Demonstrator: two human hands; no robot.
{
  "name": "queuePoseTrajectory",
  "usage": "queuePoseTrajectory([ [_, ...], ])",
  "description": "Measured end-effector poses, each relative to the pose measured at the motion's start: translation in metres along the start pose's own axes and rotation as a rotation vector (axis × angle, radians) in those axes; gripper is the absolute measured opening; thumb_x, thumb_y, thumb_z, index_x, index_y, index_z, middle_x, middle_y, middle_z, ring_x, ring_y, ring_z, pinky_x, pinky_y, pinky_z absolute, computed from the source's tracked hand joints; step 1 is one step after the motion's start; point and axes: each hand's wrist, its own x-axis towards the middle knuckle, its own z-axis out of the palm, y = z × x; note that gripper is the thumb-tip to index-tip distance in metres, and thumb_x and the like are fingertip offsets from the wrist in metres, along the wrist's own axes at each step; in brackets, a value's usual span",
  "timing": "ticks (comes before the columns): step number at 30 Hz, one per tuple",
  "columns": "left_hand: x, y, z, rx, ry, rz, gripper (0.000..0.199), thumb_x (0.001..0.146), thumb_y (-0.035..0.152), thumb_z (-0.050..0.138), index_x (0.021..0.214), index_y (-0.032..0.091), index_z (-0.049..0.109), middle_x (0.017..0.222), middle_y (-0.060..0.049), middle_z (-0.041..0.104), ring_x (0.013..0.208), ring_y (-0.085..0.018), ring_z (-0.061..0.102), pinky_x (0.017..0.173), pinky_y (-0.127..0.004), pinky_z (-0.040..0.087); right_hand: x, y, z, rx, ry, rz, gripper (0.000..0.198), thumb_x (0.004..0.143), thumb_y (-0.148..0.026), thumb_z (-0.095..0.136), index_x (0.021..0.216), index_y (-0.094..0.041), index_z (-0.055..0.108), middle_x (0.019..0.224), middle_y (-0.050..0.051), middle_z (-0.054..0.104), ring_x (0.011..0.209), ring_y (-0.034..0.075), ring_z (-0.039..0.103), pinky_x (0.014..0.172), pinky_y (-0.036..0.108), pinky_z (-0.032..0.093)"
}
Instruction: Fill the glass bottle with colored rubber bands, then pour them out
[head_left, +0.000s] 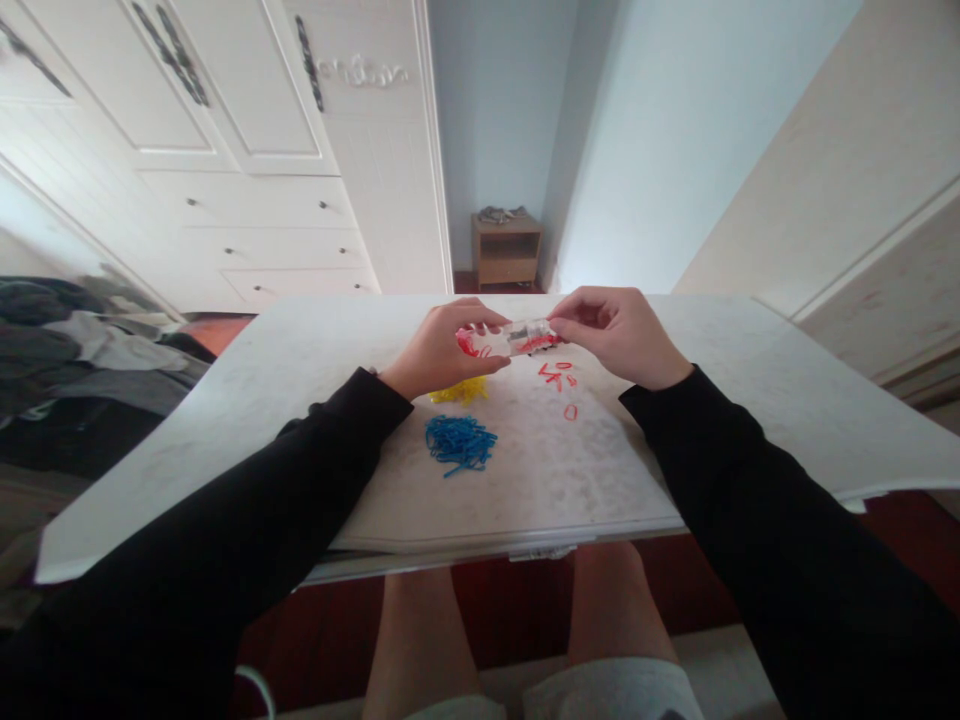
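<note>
Both hands meet over the far middle of the white table (285,370). My left hand (442,345) has thumb and fingers curled around a small clear plastic container (520,338), with red rubber bands visible inside or behind it. My right hand (619,330) is closed, its fingertips pinching the container's right end. Below my left hand lies a pile of yellow rubber bands (461,390), partly hidden by it. Nearer the front edge is a pile of blue rubber bands (460,443). Several loose red rubber bands (553,377) are scattered under my right hand.
A white wardrobe with drawers (262,215) stands beyond the table at left. A small wooden nightstand (508,250) sits in the back corner. Dark and grey clothes (97,350) are heaped left of the table. My knees are under the front edge.
</note>
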Motion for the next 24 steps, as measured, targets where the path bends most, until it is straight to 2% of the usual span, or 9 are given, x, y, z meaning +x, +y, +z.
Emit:
queuePoseTrajectory([
  [3, 0.001, 0.002, 0.000, -0.061, 0.025, -0.028, 0.035, 0.073, 0.037, 0.088, 0.099, 0.017, 0.078, 0.094, -0.007, 0.077, 0.081, -0.018, 0.069, 0.078, -0.033, 0.057, 0.001, -0.002, -0.001, -0.013, 0.138, -0.015, 0.019, 0.087, -0.037, 0.077, 0.083, -0.020, 0.071, 0.079, 0.004, 0.071, 0.074, 0.019, 0.067, 0.072, 0.037, 0.058],
  [5, 0.001, 0.002, 0.002, -0.180, 0.073, -0.086, 0.032, 0.077, 0.040, 0.085, 0.097, 0.017, 0.076, 0.093, -0.007, 0.077, 0.082, -0.018, 0.071, 0.077, -0.032, 0.058, 0.002, -0.001, -0.004, -0.055, 0.220, -0.018, 0.017, 0.090, -0.036, 0.072, 0.081, -0.021, 0.069, 0.075, 0.003, 0.068, 0.071, 0.018, 0.066, 0.070, 0.036, 0.057],
  [8, 0.001, -0.001, 0.005, -0.357, 0.124, -0.157, 0.034, 0.080, 0.044, 0.084, 0.096, 0.017, 0.071, 0.090, -0.007, 0.077, 0.081, -0.017, 0.072, 0.074, -0.029, 0.059, 0.003, 0.003, -0.010, -0.195, 0.203, 0.006, 0.017, 0.088, -0.032, 0.070, 0.076, -0.020, 0.069, 0.070, 0.003, 0.068, 0.066, 0.018, 0.064, 0.067, 0.035, 0.053],
  [12, 0.001, -0.003, 0.008, -0.442, 0.092, -0.165, 0.038, 0.076, 0.044, 0.088, 0.093, 0.017, 0.067, 0.085, -0.004, 0.075, 0.077, -0.015, 0.073, 0.072, -0.027, 0.060, 0.003, 0.008, -0.013, -0.416, 0.017, 0.063, 0.013, 0.082, -0.023, 0.069, 0.071, -0.017, 0.072, 0.067, 0.003, 0.070, 0.063, 0.017, 0.061, 0.065, 0.033, 0.047],
  [16, 0.001, -0.002, 0.008, -0.447, 0.095, -0.149, 0.037, 0.075, 0.041, 0.089, 0.090, 0.018, 0.065, 0.081, -0.002, 0.073, 0.075, -0.015, 0.072, 0.072, -0.027, 0.061, 0.003, 0.014, -0.012, -0.489, -0.237, 0.062, 0.010, 0.081, -0.020, 0.070, 0.077, -0.017, 0.079, 0.075, 0.005, 0.076, 0.070, 0.018, 0.066, 0.068, 0.031, 0.048],
  [20, 0.002, -0.001, 0.007, -0.429, 0.097, -0.163, 0.038, 0.074, 0.043, 0.089, 0.092, 0.018, 0.066, 0.080, -0.002, 0.073, 0.075, -0.016, 0.072, 0.069, -0.027, 0.061, 0.003, 0.023, -0.015, -0.463, -0.486, -0.034, 0.015, 0.082, -0.023, 0.075, 0.094, -0.019, 0.083, 0.098, 0.009, 0.081, 0.090, 0.023, 0.073, 0.084, 0.035, 0.054],
  [24, 0.002, 0.000, 0.006, -0.412, 0.106, -0.167, 0.039, 0.074, 0.044, 0.089, 0.091, 0.017, 0.067, 0.081, -0.002, 0.073, 0.074, -0.015, 0.072, 0.066, -0.026, 0.059, 0.001, 0.034, -0.019, -0.401, -0.601, -0.107, 0.033, 0.079, -0.013, 0.072, 0.110, -0.021, 0.081, 0.119, 0.010, 0.079, 0.113, 0.026, 0.071, 0.105, 0.041, 0.052],
])
